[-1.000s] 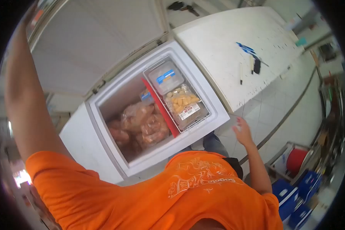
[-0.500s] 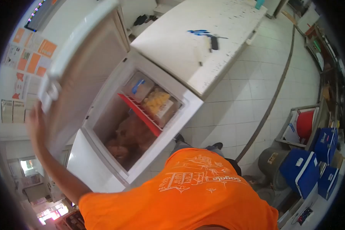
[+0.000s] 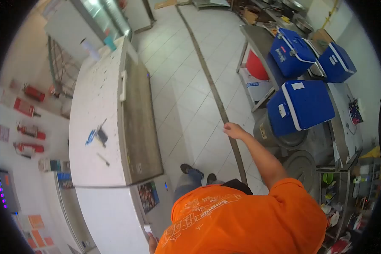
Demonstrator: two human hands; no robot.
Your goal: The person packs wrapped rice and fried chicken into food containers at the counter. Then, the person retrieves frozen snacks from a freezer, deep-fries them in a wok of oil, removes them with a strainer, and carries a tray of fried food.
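Observation:
At the bottom edge, my left hand (image 3: 153,244) is partly visible, closed at the small white handle (image 3: 147,229) on the front edge of the white freezer (image 3: 108,218). The freezer lid is down, and its contents are hidden. My right hand (image 3: 236,131) hangs over the tiled floor, its fingers loosely bent and apart, holding nothing. On the long white top (image 3: 95,91) beyond the freezer lie a black object (image 3: 102,135), a blue item (image 3: 90,137) and a pen (image 3: 103,159).
Blue coolers (image 3: 307,103) stand at the right, beside a large lidded bin (image 3: 300,169) and a metal table (image 3: 262,42) with a red container (image 3: 256,65) beneath. A dark strip (image 3: 211,82) crosses the floor. Fire extinguishers (image 3: 31,148) are at the left wall.
The raised freezer lid has come down, covering the bagged food and basket. My left hand has lowered with it. The view has swung right, toward the floor and coolers.

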